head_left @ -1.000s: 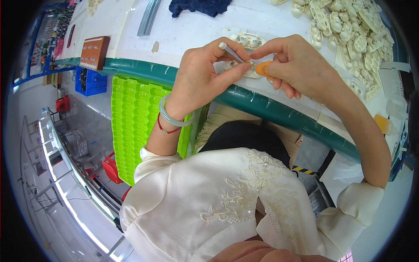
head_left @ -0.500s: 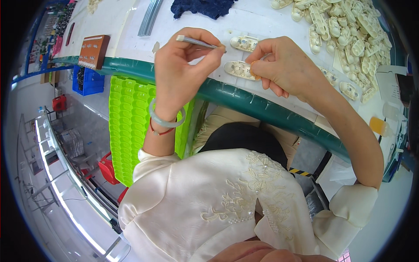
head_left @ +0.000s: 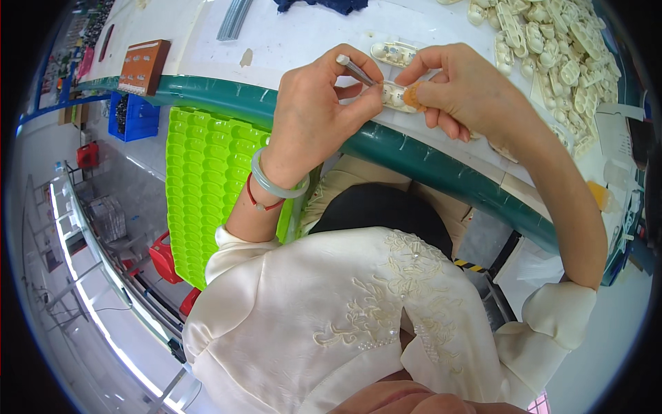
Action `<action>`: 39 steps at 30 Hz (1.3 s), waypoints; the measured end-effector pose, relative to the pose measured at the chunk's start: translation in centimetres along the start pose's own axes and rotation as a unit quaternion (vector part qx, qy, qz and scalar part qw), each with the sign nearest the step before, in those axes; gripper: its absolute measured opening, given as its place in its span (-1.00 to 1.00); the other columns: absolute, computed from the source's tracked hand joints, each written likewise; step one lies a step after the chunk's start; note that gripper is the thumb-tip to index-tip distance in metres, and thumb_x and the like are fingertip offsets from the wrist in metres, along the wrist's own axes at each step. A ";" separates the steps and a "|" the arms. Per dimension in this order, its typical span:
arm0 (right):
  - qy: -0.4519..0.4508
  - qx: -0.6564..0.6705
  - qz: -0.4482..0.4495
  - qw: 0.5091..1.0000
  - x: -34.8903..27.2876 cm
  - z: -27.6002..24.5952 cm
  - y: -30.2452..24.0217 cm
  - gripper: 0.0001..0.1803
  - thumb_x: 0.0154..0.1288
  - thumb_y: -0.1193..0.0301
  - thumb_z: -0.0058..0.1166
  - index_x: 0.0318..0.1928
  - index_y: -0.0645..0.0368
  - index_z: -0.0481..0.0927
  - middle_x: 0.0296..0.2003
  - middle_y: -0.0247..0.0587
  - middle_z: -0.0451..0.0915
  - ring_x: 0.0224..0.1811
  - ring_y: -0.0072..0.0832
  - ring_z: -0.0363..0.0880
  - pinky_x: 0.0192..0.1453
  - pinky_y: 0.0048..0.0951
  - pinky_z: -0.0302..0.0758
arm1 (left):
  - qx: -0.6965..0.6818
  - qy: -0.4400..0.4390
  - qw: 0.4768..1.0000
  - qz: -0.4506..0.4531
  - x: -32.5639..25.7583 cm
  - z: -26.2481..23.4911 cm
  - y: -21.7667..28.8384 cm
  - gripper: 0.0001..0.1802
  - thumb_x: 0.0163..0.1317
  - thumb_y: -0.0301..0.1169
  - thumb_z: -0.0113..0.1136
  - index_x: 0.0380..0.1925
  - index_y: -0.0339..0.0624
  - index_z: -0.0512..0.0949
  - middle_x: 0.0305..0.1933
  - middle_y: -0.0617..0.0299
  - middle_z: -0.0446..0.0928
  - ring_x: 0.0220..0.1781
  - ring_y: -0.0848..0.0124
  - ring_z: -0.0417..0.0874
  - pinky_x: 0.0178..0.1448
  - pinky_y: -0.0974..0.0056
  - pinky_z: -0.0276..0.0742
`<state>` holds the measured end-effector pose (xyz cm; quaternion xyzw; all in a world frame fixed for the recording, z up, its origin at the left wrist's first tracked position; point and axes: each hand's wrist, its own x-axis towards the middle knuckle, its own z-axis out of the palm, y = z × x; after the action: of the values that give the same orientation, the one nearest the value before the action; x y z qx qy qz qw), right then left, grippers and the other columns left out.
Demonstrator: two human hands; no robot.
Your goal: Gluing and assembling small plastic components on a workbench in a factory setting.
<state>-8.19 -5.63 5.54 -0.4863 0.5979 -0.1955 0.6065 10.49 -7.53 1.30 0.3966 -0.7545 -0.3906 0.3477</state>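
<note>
My left hand (head_left: 321, 103) pinches slim silver tweezers (head_left: 355, 69), their tip hidden behind my fingers at the left end of a cream plastic part (head_left: 394, 96). That part is long and boat-shaped, with small round cups and tiny metal bits along it. My right hand (head_left: 455, 90) is closed at the part's right end. Orange, like a rubber finger cot (head_left: 412, 95), covers its thumb tip. Just beyond lies a second cream part (head_left: 393, 53), lined with similar metal bits. More parts are partly hidden under my right forearm.
A heap of cream parts (head_left: 552, 48) covers the table's far right. Dark blue cloth (head_left: 324, 5), grey rods (head_left: 236, 17) and a brown block (head_left: 143, 67) lie farther left. A green padded edge (head_left: 427, 162) borders the table; a lime-green moulded tray (head_left: 207, 186) stands below it, left.
My left hand has moved right, bringing the tweezers to the near cream part and tilting them more steeply. My right hand stays at that part's right end. The whole view has shifted slightly.
</note>
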 end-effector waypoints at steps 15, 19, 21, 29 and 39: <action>-0.026 0.023 -0.035 0.999 2.5 0.0 1.1 -0.85 0.09 0.54 -0.01 -0.36 0.36 0.57 -0.67 -0.23 0.52 -0.73 -0.62 0.43 -0.64 -0.62 0.39 | 0.055 0.012 0.998 0.029 -0.1 0.4 0.1 -0.87 -0.07 -0.58 0.21 -0.45 -0.27 0.51 -0.45 0.21 0.58 -0.45 0.42 0.65 -0.27 0.40 0.65; -0.063 0.042 0.024 0.997 2.2 -0.7 -0.3 -0.84 0.13 0.52 0.03 -0.31 0.37 0.56 -0.65 -0.25 0.51 -0.72 -0.62 0.41 -0.63 -0.60 0.36 | 0.080 0.025 0.994 0.071 -0.2 0.7 0.1 -0.86 -0.10 -0.60 0.22 -0.47 -0.25 0.51 -0.44 0.21 0.56 -0.48 0.40 0.62 -0.31 0.41 0.63; -0.088 0.051 0.074 0.992 2.4 -1.0 -0.8 -0.82 0.19 0.49 0.05 -0.25 0.38 0.56 -0.64 -0.28 0.50 -0.69 -0.63 0.39 -0.63 -0.62 0.31 | 0.091 0.024 0.991 0.090 -0.1 0.9 0.2 -0.86 -0.10 -0.60 0.22 -0.48 -0.25 0.50 -0.44 0.21 0.55 -0.49 0.38 0.62 -0.32 0.41 0.63; -0.079 0.034 0.054 0.995 3.1 -0.5 -0.4 -0.83 0.20 0.51 0.01 -0.30 0.40 0.57 -0.63 -0.23 0.53 -0.68 -0.59 0.44 -0.60 -0.59 0.39 | 0.065 0.044 0.995 0.061 -0.4 0.8 -0.1 -0.85 -0.08 -0.65 0.22 -0.45 -0.30 0.51 -0.43 0.23 0.57 -0.46 0.51 0.59 -0.32 0.43 0.60; -0.074 -0.033 0.046 0.996 3.0 0.0 -1.1 -0.85 0.17 0.52 0.03 -0.34 0.41 0.56 -0.65 -0.24 0.53 -0.74 -0.59 0.43 -0.66 -0.61 0.37 | -0.020 0.112 0.993 -0.014 2.2 -1.8 -1.3 -0.80 0.03 -0.54 0.32 -0.32 -0.35 0.57 -0.43 0.27 0.60 -0.38 0.61 0.57 -0.32 0.57 0.44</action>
<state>-7.15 -8.60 4.85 -0.4912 0.5794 -0.1108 0.6409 11.41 -10.53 1.45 0.4413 -0.6971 -0.3637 0.4324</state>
